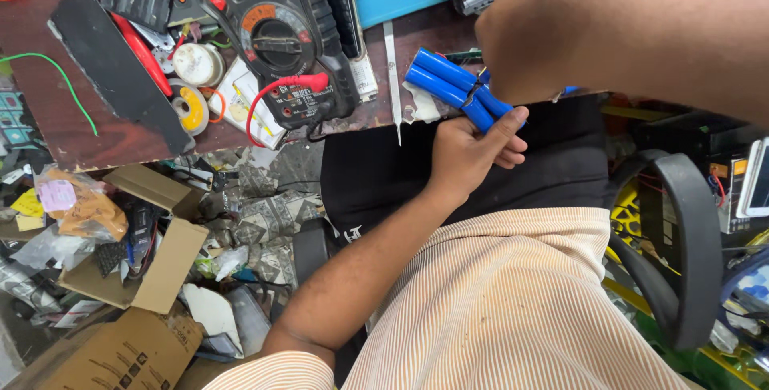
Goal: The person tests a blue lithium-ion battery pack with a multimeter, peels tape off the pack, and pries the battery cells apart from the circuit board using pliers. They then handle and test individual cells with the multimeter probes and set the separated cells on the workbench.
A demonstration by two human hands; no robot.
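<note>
My left hand (pixel 469 154) reaches up from the lower left and grips a bundle of blue cylindrical battery cells (pixel 445 79) at their lower end, with the thumb laid across them. The cells angle up and left over the edge of the dark workbench (pixel 48 110), above my lap in black trousers. My right hand (pixel 529 42) comes in from the upper right, close to the camera, and its back covers the cells' right end. Its fingers are hidden, though they meet the bundle near the middle.
A black multimeter (pixel 280 30) with a red lead lies on the bench left of the cells. Metal tweezers (pixel 392 78) and solder spools (pixel 196 66) sit nearby. Open cardboard boxes (pixel 152 262) and litter cover the floor at left. A black chair armrest (pixel 681 246) curves at right.
</note>
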